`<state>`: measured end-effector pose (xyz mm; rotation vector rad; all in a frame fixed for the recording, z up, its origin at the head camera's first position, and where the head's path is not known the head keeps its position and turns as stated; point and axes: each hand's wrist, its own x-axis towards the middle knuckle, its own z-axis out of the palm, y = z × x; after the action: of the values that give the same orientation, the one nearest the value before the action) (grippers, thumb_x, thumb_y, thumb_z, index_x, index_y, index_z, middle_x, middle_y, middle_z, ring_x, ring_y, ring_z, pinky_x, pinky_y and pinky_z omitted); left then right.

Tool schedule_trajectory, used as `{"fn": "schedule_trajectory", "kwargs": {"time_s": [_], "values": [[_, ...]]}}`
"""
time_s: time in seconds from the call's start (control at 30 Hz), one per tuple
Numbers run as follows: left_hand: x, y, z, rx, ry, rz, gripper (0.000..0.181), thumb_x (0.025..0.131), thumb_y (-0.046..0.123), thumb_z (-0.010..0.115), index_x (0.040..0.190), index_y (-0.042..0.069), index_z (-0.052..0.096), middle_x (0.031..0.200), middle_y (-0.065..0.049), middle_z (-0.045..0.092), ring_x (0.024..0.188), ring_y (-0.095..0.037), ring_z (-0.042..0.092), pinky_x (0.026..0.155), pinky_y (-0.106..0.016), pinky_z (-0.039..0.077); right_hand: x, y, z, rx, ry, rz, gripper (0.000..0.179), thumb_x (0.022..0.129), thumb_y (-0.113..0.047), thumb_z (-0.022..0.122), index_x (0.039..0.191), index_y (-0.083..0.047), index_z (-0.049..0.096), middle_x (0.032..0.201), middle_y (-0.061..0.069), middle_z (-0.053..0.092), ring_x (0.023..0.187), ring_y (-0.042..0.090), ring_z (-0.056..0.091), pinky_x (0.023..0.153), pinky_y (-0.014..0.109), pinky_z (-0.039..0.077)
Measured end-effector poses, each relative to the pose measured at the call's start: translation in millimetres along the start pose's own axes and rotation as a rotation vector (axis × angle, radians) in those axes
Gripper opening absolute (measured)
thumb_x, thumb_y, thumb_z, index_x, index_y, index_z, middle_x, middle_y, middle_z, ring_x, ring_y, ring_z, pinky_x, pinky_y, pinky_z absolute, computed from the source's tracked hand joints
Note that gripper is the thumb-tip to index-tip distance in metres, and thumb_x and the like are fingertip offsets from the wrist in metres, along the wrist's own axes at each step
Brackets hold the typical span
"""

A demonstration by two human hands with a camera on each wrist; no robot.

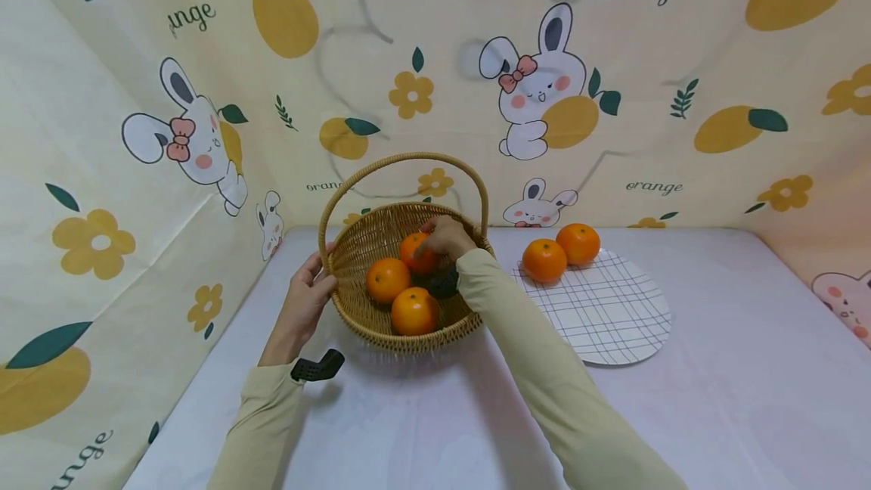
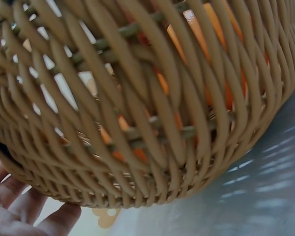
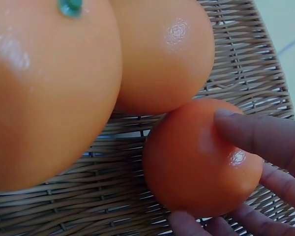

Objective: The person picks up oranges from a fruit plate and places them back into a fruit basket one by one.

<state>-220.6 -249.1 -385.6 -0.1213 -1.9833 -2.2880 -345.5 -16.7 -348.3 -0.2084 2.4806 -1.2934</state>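
Observation:
A wicker basket with an arched handle tilts toward me on the white table. My left hand pinches its left rim by the foot of the handle; in the left wrist view, those fingertips lie along the rim. Inside the basket, my right hand grips an orange at the back, thumb on one side and fingers round the other. Two more oranges rest in the basket, one at its middle left and one at the front. All three sit close together in the right wrist view.
Right of the basket lies a round white plate with a blue grid pattern. Two oranges, one nearer and one farther back, sit at its far edge. A printed cloth with rabbits and oranges hangs behind the table.

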Motion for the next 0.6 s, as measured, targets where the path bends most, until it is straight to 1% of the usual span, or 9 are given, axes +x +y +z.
{"fn": "schedule_trajectory", "kwargs": {"time_s": [0.03, 0.13, 0.23, 0.37, 0.47, 0.6], "values": [[0.0, 0.1, 0.1, -0.002, 0.000, 0.001, 0.065, 0.087, -0.015, 0.041, 0.149, -0.002, 0.029, 0.150, -0.016, 0.029, 0.134, -0.029, 0.034, 0.093, -0.031, 0.042, -0.5, 0.0, -0.1, 0.014, -0.004, 0.010, 0.059, 0.077, -0.006, 0.079, 0.131, -0.007, 0.057, 0.129, 0.020, 0.050, 0.106, 0.035, 0.057, 0.070, 0.043, 0.055], [-0.4, 1.0, 0.6, -0.003, 0.000, 0.002, 0.065, 0.087, -0.015, 0.041, 0.149, -0.002, 0.029, 0.150, -0.017, 0.029, 0.133, -0.029, 0.034, 0.090, -0.030, 0.043, -1.6, -0.2, -0.5, 0.008, -0.003, 0.027, 0.060, 0.075, -0.004, 0.081, 0.130, -0.007, 0.058, 0.129, 0.021, 0.049, 0.106, 0.035, 0.057, 0.069, 0.043, 0.055], [-0.5, 1.4, 0.8, 0.000, 0.001, 0.005, 0.065, 0.087, -0.016, 0.041, 0.149, -0.002, 0.029, 0.149, -0.017, 0.029, 0.131, -0.030, 0.035, 0.088, -0.029, 0.043, -3.4, -1.3, -0.4, -0.008, -0.004, 0.041, 0.060, 0.073, -0.004, 0.082, 0.129, -0.007, 0.059, 0.130, 0.021, 0.049, 0.108, 0.036, 0.056, 0.070, 0.044, 0.055], [-0.5, 1.1, 0.5, 0.004, -0.001, 0.007, 0.065, 0.087, -0.016, 0.041, 0.149, -0.002, 0.029, 0.149, -0.017, 0.030, 0.131, -0.030, 0.035, 0.090, -0.030, 0.043, -5.3, -3.0, -1.1, -0.025, -0.005, 0.048, 0.060, 0.074, -0.005, 0.082, 0.129, -0.008, 0.058, 0.129, 0.020, 0.050, 0.108, 0.036, 0.056, 0.072, 0.045, 0.054], [-0.4, 0.5, -0.1, 0.004, 0.002, 0.002, 0.065, 0.087, -0.016, 0.041, 0.149, -0.002, 0.029, 0.149, -0.016, 0.030, 0.131, -0.029, 0.036, 0.090, -0.030, 0.043, -6.5, -4.3, -2.5, -0.066, -0.005, 0.034, 0.058, 0.075, -0.008, 0.082, 0.129, -0.008, 0.059, 0.124, 0.018, 0.054, 0.105, 0.033, 0.058, 0.073, 0.044, 0.054], [0.4, -0.2, -0.3, 0.000, 0.018, -0.010, 0.065, 0.086, -0.016, 0.041, 0.149, -0.002, 0.030, 0.148, -0.017, 0.031, 0.128, -0.028, 0.036, 0.087, -0.029, 0.043, -8.8, -6.0, -6.6, -0.088, -0.005, -0.019, 0.057, 0.077, -0.011, 0.081, 0.129, -0.006, 0.060, 0.121, 0.016, 0.057, 0.103, 0.031, 0.057, 0.078, 0.043, 0.051]]}}
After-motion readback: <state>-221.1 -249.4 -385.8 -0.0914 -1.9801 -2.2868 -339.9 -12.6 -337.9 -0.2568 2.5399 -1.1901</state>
